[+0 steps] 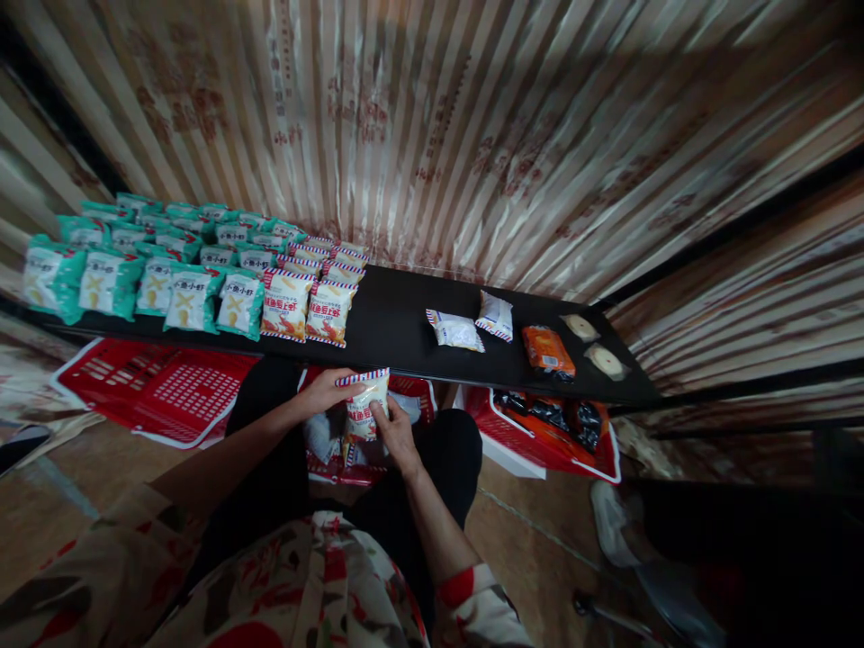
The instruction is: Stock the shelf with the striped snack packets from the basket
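Between my two hands is a white snack bag (365, 409) with a striped red-and-blue top edge and orange print. My left hand (328, 391) grips its upper left corner, and my right hand (397, 430) pinches its right side, thumb on the front. The bag is held above a red basket (427, 396) between my knees, which holds more bags, partly hidden. Just beyond, on the black shelf (388, 310), similar striped bags (328, 310) stand upright in a short row, beside several rows of green-and-white snack bags (191, 297).
On the shelf's right lie two striped bags (454, 330), an orange package (548, 352) and two pale round packs (606, 361). Below stand a red basket (195, 387) at left and another with dark and orange packages (573, 421) at right. A pleated curtain (432, 135) hangs behind.
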The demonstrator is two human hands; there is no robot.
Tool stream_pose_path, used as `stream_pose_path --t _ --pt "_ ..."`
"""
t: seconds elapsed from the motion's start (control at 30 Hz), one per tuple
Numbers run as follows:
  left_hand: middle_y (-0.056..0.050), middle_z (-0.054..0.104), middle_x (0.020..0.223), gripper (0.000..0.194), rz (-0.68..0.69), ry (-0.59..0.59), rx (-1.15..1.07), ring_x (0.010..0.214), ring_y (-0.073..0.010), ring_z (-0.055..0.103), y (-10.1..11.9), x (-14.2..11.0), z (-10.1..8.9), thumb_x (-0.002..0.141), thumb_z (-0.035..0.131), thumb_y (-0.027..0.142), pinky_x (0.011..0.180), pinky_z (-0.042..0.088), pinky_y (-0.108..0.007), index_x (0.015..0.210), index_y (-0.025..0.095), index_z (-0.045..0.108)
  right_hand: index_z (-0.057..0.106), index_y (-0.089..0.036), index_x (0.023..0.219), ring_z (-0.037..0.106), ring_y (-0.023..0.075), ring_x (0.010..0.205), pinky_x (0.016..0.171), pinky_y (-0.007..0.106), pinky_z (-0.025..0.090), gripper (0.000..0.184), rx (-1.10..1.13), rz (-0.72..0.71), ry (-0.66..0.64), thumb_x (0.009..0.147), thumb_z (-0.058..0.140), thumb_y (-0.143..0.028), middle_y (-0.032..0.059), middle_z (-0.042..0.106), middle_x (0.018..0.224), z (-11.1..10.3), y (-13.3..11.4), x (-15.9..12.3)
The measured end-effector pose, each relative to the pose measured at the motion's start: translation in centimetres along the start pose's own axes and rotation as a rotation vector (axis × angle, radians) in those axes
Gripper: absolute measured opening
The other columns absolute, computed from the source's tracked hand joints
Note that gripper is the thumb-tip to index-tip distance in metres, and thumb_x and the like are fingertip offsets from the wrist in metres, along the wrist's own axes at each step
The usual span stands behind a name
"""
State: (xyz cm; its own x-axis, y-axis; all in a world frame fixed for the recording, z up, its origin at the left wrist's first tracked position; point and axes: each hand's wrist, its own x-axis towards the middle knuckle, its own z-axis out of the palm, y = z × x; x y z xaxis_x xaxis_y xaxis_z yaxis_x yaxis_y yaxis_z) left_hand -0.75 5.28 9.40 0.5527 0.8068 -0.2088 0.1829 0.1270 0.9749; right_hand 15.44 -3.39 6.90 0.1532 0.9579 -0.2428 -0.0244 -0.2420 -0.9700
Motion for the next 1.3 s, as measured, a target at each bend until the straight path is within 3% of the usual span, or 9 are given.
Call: stream_pose_path --t 0.2,0.43,0.57,0.73,0.93,1.07,1.3 --pt "-0.005 0.069 0.085 0.052 -0.025 0.171 -0.265 0.076 -0.0185 0.063 0.3 0.1 1.5 0.065 0.069 0.052 0.071 0.048 -0.029 0.098 0.012 0.061 0.063 -0.016 0.098 0.060 0.0165 0.072 0.066 0.026 0.048 0.042 0.055 -0.043 0.105 0.072 0.060 -0.049 0.0029 0.068 0.084 0.5 -0.3 0.4" --pt "-0.007 0.069 0.088 0.054 0.013 0.222 -0.385 0.080 -0.0208 0.065 1.3 0.2 3.6 0.065 0.066 0.056 0.072 0.050 -0.030 0.095 0.012 0.060 0.062 -0.015 0.094 0.058 0.0141 0.060 0.056 0.025 0.045 0.045 0.172 0.015 0.226 0.072 0.058 -0.053 0.0026 0.067 0.074 1.1 -0.8 1.0" --pt "-0.008 0.069 0.093 0.052 0.055 0.272 -0.326 0.087 -0.0218 0.064 1.1 0.5 4.3 0.070 0.061 0.056 0.075 0.050 -0.030 0.097 0.012 0.060 0.064 -0.014 0.090 0.059 0.0152 0.062 0.057 0.025 0.046 0.046 0.152 0.014 0.292 0.071 0.057 -0.056 0.0042 0.068 0.073 1.2 -1.2 1.3" --pt "-0.009 0.067 0.102 0.052 0.105 0.283 -0.227 0.090 -0.0215 0.064 0.4 0.8 4.9 0.079 0.053 0.051 0.077 0.051 -0.030 0.113 0.012 0.056 0.063 -0.014 0.090 0.061 0.0159 0.064 0.059 0.026 0.048 0.048 0.191 0.030 0.333 0.071 0.057 -0.058 0.0063 0.069 0.078 1.4 -1.9 2.0" --pt "-0.008 0.065 0.111 0.041 0.082 0.386 0.002 0.100 -0.0213 0.061 1.0 0.5 5.6 0.087 0.044 0.043 0.086 0.047 -0.032 0.117 0.017 0.055 0.064 -0.014 0.095 0.061 0.0165 0.065 0.059 0.026 0.047 0.052 0.218 0.011 0.333 0.070 0.057 -0.059 0.0065 0.070 0.080 1.3 -2.9 3.0" --pt "-0.007 0.063 0.115 0.038 0.028 0.424 0.094 0.107 -0.0205 0.058 1.7 0.3 5.6 0.088 0.043 0.037 0.091 0.044 -0.031 0.121 0.019 0.052 0.065 -0.013 0.090 0.059 0.0152 0.063 0.057 0.024 0.045 0.050 0.187 -0.012 0.344 0.070 0.056 -0.058 0.0066 0.069 0.077 1.2 -3.5 3.5" --pt "-0.010 0.064 0.113 0.040 0.060 0.432 0.144 0.103 -0.0213 0.060 2.1 1.0 5.6 0.087 0.043 0.034 0.089 0.046 -0.032 0.122 0.016 0.051 0.065 -0.013 0.086 0.055 0.0136 0.058 0.054 0.023 0.043 0.052 0.136 -0.033 0.367 0.070 0.054 -0.061 0.0049 0.067 0.071 0.6 -4.0 5.0"
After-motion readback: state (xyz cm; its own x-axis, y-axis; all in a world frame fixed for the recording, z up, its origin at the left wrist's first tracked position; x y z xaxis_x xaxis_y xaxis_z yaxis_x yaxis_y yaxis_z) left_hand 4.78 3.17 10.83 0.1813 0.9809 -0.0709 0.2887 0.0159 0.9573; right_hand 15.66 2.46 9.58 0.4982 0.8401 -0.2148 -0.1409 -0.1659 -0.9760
